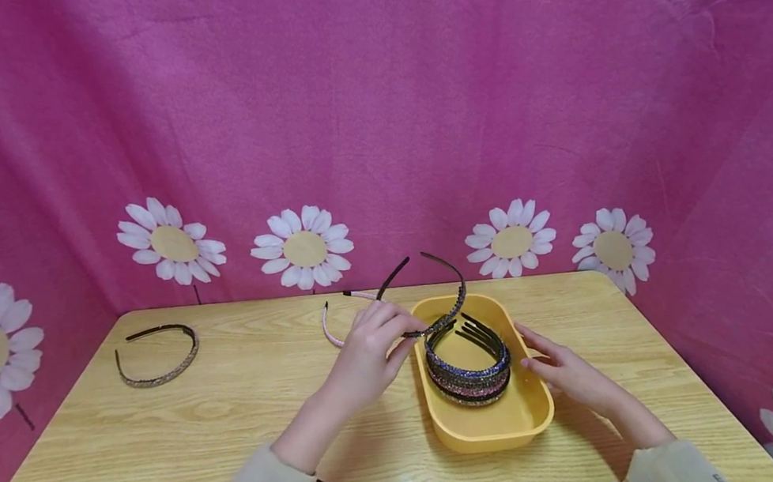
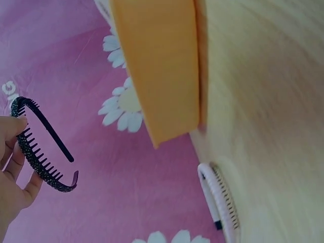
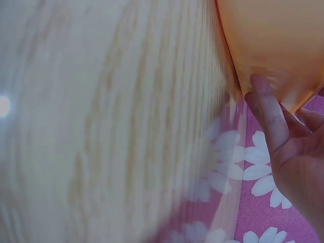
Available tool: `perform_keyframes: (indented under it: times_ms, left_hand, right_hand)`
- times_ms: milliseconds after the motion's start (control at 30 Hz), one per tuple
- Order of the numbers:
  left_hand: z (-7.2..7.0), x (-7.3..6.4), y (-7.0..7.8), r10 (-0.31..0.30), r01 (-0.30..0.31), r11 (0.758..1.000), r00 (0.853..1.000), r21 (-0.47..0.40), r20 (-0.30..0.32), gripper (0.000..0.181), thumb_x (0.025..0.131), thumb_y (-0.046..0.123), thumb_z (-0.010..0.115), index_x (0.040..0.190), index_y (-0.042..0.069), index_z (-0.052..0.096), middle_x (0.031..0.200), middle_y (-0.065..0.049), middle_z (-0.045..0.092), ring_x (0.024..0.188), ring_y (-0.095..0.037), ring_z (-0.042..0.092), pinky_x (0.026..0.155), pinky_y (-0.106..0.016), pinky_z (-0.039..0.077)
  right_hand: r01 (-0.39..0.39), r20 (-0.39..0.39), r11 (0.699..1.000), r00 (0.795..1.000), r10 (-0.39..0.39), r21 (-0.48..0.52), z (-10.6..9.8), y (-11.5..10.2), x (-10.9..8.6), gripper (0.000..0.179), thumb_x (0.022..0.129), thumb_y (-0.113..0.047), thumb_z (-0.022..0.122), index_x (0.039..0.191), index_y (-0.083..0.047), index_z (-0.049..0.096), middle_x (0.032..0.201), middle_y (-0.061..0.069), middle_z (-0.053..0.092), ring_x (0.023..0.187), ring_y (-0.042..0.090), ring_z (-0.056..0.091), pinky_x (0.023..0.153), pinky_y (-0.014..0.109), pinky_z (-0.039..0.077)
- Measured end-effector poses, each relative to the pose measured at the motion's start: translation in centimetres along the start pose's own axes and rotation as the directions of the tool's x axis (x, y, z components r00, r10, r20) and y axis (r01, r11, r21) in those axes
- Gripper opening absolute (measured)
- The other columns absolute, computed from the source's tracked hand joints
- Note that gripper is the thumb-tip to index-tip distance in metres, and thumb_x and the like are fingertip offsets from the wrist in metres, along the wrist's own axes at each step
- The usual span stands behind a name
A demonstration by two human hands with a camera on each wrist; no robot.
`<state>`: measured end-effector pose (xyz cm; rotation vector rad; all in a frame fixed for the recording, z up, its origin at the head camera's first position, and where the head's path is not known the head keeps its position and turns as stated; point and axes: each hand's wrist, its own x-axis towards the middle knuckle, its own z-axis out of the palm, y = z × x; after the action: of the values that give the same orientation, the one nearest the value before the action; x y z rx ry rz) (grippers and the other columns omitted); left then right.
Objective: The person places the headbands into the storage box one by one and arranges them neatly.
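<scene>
My left hand [image 1: 370,350] pinches a dark, glittery headband [image 1: 462,292] above the left rim of a yellow bin [image 1: 499,443]. In the left wrist view, comb-like teeth line the inner side of this headband [image 2: 36,161], and thumb and fingers grip its band. Inside the bin lies a stack of several glittery headbands [image 1: 470,381], blue on top with dark and pink ones beneath. My right hand [image 1: 574,377] touches the bin's right side. Seen from the right wrist, its extended fingers [image 3: 273,119] rest against the bin's outer wall.
A pale pink headband [image 1: 330,333] lies behind my left hand, partly hidden by it. Another glittery headband [image 1: 162,378] lies far left on the wooden table [image 1: 257,423]. Behind the table hangs a pink cloth [image 1: 374,131] with white daisies.
</scene>
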<state>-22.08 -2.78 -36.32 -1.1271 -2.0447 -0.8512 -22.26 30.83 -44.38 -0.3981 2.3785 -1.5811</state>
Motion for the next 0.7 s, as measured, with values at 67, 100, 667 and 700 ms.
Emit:
perform_keyframes:
  times_ms: [67,100,667,700]
  left_hand:
    - [0.6,-0.1,0.1,-0.006,0.006,1.0,1.0,-0.002,0.017,0.024,0.078,-0.001,0.072,0.098,0.012,0.068,0.094,0.002,0.061,0.094,-0.013,0.054,0.084,-0.031,0.044]
    - [0.9,-0.1,0.1,-0.006,0.006,1.0,1.0,-0.002,0.023,0.024,0.078,-0.001,0.072,0.097,0.012,0.069,0.094,0.002,0.061,0.094,-0.013,0.054,0.083,-0.031,0.044]
    - [4.9,0.3,0.3,0.029,-0.032,0.999,0.986,0.013,0.167,0.021,0.081,0.005,0.071,0.098,0.016,0.069,0.096,0.006,0.063,0.093,-0.011,0.053,0.08,-0.026,0.043]
    - [5.1,0.3,0.3,0.023,-0.027,1.0,0.983,0.014,0.181,0.022,0.081,0.005,0.071,0.098,0.017,0.069,0.097,0.006,0.063,0.093,-0.011,0.053,0.078,-0.026,0.042]
  right_hand:
    - [0.0,0.001,1.0,1.0,0.0,0.0,0.0,0.0,0.0,0.065,0.098,-0.023,0.049,0.152,-0.013,0.014,0.153,0.028,0.012,0.122,0.047,0.044,0.076,0.038,0.056]
    - [0.0,0.002,1.0,1.0,0.0,0.003,0.0,0.0,0.0,0.065,0.099,-0.023,0.049,0.152,-0.014,0.014,0.153,0.028,0.012,0.122,0.048,0.044,0.076,0.038,0.056]
    - [-0.015,-0.018,0.999,1.0,0.014,-0.029,-0.1,0.0,0.0,0.065,0.098,-0.024,0.05,0.152,-0.015,0.015,0.152,0.028,0.013,0.122,0.046,0.045,0.074,0.035,0.056]
    - [-0.014,-0.018,0.999,1.0,0.013,-0.032,-0.1,0.0,0.0,0.065,0.098,-0.024,0.05,0.152,-0.015,0.015,0.152,0.028,0.013,0.122,0.046,0.045,0.073,0.034,0.056]
